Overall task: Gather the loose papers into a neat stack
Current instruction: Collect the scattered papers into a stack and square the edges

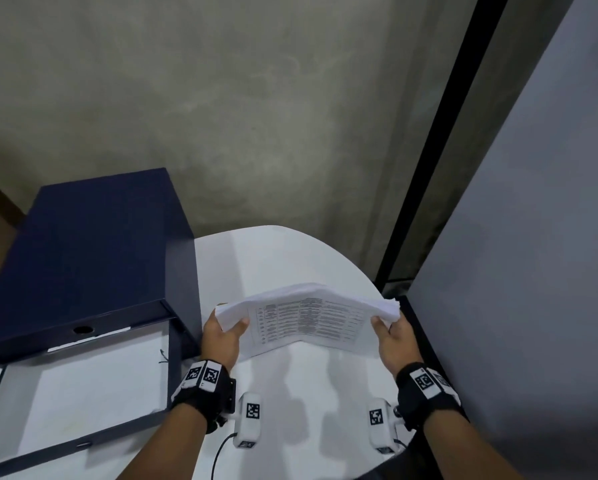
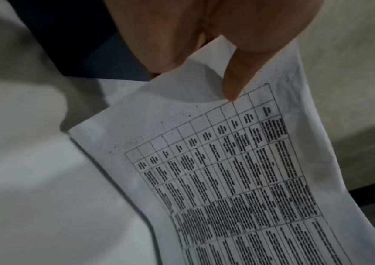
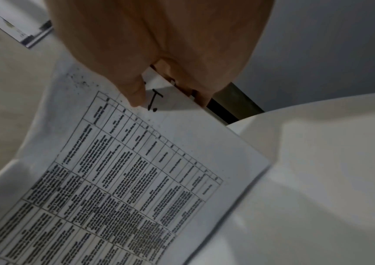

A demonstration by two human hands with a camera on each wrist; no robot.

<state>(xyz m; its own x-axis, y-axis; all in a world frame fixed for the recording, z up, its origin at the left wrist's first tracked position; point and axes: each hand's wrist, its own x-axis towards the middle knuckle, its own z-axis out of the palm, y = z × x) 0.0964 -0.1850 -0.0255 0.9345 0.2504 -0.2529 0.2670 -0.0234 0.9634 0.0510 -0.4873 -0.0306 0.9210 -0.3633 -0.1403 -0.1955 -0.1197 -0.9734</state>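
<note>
Both hands are pinching the papers [image 1: 308, 317] by their short ends, the left hand [image 1: 221, 336] and right hand [image 1: 392, 337] with thumbs on top; fingers underneath are hidden. The bundle is standing on its lower edge, near the white table's [image 1: 283, 258] far right edge; its print is blurring.

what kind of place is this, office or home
Probably an office or filing corner: a navy box file lies open on a white table, both hands hold printed table sheets, and a grey partition stands alongside.
</note>
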